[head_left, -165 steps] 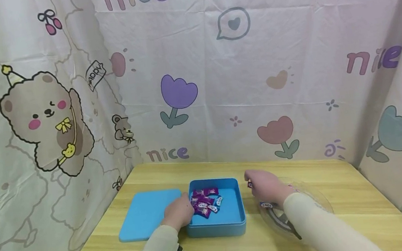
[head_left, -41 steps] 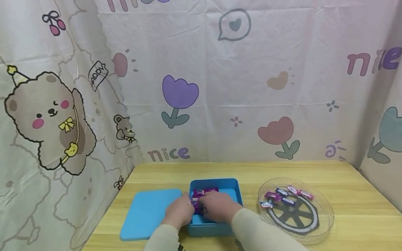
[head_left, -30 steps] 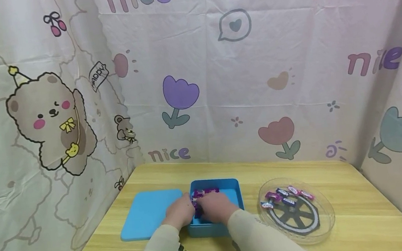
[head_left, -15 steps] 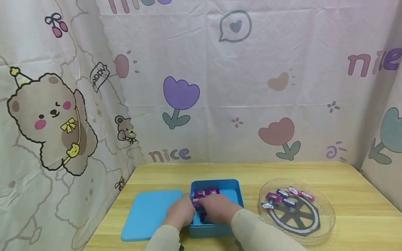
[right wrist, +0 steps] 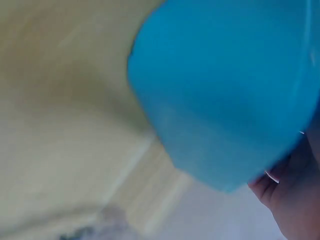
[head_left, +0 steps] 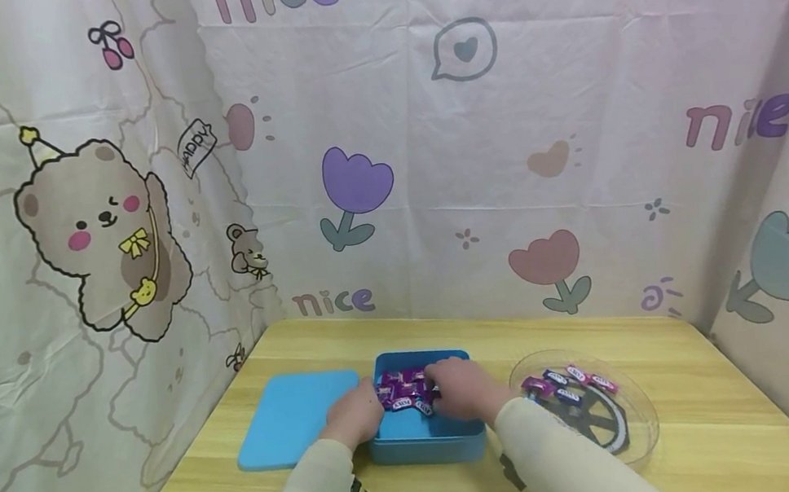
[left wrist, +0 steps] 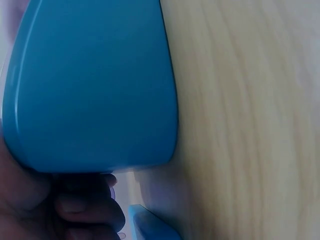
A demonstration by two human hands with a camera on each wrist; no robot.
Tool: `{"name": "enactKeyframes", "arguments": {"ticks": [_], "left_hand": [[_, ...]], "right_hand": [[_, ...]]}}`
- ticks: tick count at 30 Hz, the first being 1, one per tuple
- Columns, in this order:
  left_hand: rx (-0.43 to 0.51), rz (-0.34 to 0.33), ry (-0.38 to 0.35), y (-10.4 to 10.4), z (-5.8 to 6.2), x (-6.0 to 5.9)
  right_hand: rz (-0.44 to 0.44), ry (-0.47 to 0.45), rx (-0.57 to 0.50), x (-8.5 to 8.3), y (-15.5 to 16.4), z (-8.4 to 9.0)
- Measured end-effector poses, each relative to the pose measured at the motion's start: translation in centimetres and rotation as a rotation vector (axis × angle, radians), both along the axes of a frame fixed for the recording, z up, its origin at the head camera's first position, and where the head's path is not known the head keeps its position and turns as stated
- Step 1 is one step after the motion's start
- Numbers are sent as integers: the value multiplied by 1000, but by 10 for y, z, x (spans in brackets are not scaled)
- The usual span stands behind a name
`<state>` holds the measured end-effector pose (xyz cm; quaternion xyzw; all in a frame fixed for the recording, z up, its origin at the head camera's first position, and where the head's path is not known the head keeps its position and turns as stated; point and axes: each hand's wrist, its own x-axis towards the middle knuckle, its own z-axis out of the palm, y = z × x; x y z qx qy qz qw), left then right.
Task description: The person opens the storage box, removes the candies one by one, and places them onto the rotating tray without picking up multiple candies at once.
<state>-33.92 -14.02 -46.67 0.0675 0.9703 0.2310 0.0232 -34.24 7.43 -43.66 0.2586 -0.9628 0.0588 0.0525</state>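
A blue open box [head_left: 430, 450] stands on the table, with several purple and blue-and-white wrapped candies [head_left: 400, 386] in its back left part. My left hand [head_left: 354, 413] grips the box's left wall at the rim; the left wrist view shows its curled fingers [left wrist: 92, 207] against the blue wall. My right hand [head_left: 465, 389] is over the right side of the box, fingers bent and fingertips right beside the candies. In the right wrist view the box's outer wall [right wrist: 215, 100] hides most of those fingers, and I cannot tell whether they pinch a candy.
The flat blue lid [head_left: 293, 420] lies left of the box. To the right stands a clear round dish [head_left: 653, 437] holding several wrapped candies [head_left: 568, 397], with a dark wheel-like pattern at its bottom. A printed cloth [head_left: 435, 274] hangs behind the table.
Earlier my right hand came from the dish with a candy and worked among those in the box. It has now shifted right, uncovering candies grouped farther back. My left hand stays put.
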Motion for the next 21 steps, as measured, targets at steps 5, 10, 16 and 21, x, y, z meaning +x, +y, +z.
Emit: {"name": "enactKeyframes", "arguments": {"ticks": [5,10,16,21], "left_hand": [[6,7,-11,1,2,0],[2,13,-15,0,5,1],[3,18,-27,1,5,1],[14,23,-29,1,3,1]], "right_hand": [[-25,-8,-28,4,25,14],[-88,-26,-65,6,48,22],[-120,-16,-110,6,71,24],[-157,-56,-133,8,87,24]]}}
